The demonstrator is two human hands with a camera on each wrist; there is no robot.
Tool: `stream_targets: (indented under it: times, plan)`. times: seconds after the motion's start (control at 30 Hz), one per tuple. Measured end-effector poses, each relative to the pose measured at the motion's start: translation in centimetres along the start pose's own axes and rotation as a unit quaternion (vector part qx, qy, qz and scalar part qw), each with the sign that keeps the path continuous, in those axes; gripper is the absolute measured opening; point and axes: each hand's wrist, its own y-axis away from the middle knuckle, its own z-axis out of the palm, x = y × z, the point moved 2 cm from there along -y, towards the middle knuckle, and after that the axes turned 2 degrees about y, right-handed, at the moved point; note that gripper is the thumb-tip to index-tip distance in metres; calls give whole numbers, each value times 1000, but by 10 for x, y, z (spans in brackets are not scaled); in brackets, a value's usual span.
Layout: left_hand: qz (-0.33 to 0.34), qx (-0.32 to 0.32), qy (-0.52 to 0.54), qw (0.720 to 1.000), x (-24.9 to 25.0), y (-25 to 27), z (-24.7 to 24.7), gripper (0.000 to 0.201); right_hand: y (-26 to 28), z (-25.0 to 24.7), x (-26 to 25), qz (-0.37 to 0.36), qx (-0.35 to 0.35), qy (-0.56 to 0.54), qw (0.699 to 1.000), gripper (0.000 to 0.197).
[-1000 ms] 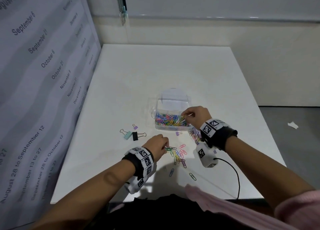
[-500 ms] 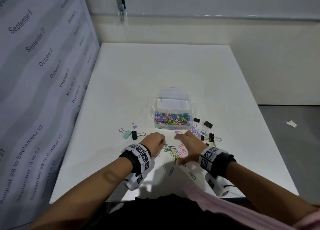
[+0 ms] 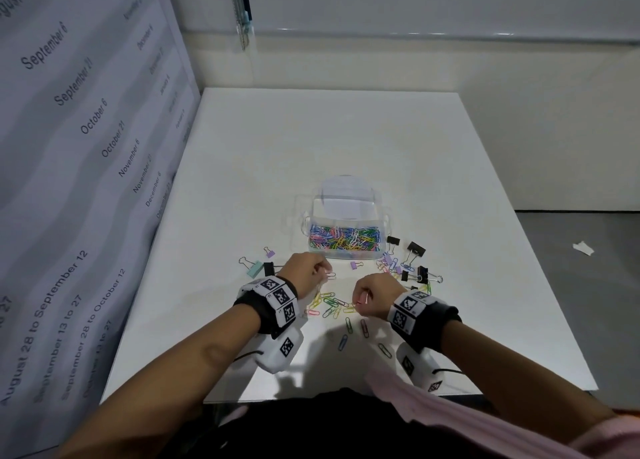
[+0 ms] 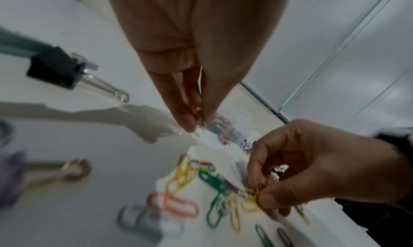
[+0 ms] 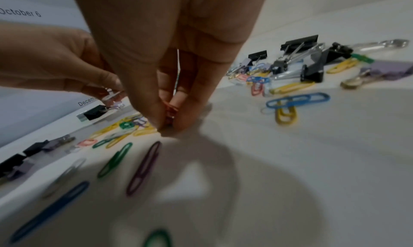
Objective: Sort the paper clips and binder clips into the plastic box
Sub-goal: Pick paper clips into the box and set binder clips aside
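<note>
Presently both hands pinch paper clips off the white tabletop (image 3: 433,188): right hand (image 3: 375,294) fingers on a pink clip (image 5: 171,109), left hand (image 3: 304,268) on a pale clip (image 3: 329,274). Clear plastic box (image 3: 313,221) lies directly beyond, nearer the left hand.

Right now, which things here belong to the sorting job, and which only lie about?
Job: box, paper clips, binder clips, left hand and right hand, each pinching a clip.

Lying about: paper scrap on the floor, date banner.
</note>
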Motion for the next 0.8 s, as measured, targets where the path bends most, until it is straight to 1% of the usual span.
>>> stream_targets:
  times: [0.1,0.2,0.27,0.33,0.43,0.5,0.53,0.57,0.63,0.73,0.8]
  plan:
    - [21,19,10,1000,11,-8,-14,21,-4,-12,-2,21,22,-13,999,22]
    - [24,39,26,999,21,-20,-28,21,-9,-33,-7,16,41,-7,999,16]
    - [23,54,41,997,28,-27,-36,20,-15,-49,-10,20,58,-34,998,11]
    - [18,66,39,997,33,-34,-42,20,-21,-65,-12,30,87,-60,994,11]
    - [-4,85,39,996,37,-41,-46,26,-29,-84,-16,35,152,-89,984,13]
    - [-17,76,27,997,37,-41,-46,32,-34,-90,-15,41,180,-90,979,13]
    - [-19,68,16,997,36,-40,-45,34,-36,-90,-14,51,183,-84,978,15]
    - [-19,58,5,998,35,-38,-45,37,-39,-88,-11,64,178,-76,979,17]
    - [-11,38,-20,999,35,-33,-45,40,-44,-81,-7,83,141,-37,986,23]
    - [12,-5,-77,997,32,-24,-42,45,-50,-64,-9,73,56,50,995,30]
    - [23,-32,-107,993,28,-20,-38,45,-54,-56,-14,67,37,67,995,33]
